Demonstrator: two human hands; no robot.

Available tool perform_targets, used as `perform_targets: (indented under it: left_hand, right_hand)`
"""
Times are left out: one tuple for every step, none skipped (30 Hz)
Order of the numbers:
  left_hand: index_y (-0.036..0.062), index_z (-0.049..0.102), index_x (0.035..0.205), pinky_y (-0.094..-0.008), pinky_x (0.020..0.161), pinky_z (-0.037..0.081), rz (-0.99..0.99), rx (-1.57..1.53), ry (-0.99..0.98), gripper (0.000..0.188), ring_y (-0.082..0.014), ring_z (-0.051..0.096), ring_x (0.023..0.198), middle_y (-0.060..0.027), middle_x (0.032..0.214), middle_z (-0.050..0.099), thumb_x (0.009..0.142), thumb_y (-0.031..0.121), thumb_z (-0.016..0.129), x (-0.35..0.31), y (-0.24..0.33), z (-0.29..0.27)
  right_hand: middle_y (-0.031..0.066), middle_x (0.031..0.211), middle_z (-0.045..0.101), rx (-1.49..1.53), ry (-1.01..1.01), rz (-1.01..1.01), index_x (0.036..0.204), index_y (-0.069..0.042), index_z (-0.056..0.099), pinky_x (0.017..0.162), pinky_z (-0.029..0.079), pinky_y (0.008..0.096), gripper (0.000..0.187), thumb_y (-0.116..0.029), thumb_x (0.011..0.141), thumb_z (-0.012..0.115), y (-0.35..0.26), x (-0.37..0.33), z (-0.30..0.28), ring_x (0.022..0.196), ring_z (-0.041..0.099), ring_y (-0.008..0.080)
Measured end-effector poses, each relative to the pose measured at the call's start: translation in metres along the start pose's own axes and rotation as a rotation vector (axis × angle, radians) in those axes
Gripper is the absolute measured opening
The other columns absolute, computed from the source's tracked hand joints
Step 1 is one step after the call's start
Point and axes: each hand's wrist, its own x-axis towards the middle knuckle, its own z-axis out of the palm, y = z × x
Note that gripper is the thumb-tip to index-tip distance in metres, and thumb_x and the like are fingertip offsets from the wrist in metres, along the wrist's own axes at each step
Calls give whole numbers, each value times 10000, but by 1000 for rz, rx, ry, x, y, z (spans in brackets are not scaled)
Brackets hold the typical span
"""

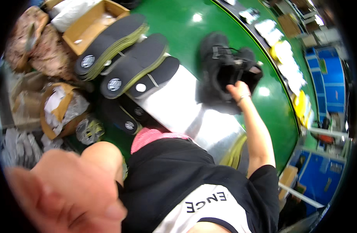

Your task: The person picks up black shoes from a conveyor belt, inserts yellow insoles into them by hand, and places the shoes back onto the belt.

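My right hand (240,92) reaches forward and is closed on the opening of a black shoe (218,83). Another black shoe (246,54) lies against its right side; both are somewhat blurred. Beneath them is a shiny metal plate (180,95). Large and out of focus at the lower left, my left hand (70,190) is held close to the camera with its fingers curled; anything inside it is hidden. Left of the plate lie stacks of black insoles (134,66) with yellow-green undersides, each with a round white mark at one end.
An open cardboard box (95,25) stands at the far left, with crumpled brown wrapping (50,50) and plastic bags (89,131) nearby. More yellow-green insoles (234,153) lie near my right elbow. Along the right runs a dark-edged line with white and yellow items (281,50); blue cabinets (330,81) stand beyond.
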Motion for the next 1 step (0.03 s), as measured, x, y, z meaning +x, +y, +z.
perform_targets:
  left_hand:
    - [270, 545, 1066, -290, 639, 371, 19, 53, -3, 345, -131, 407, 884, 88, 1063, 462, 726, 295, 597, -3, 6, -3]
  right_hand:
    - [230, 743, 577, -32, 27, -13, 729, 52, 568, 638, 446, 396, 416, -351, 639, 626, 11, 26, -2, 721, 582, 326]
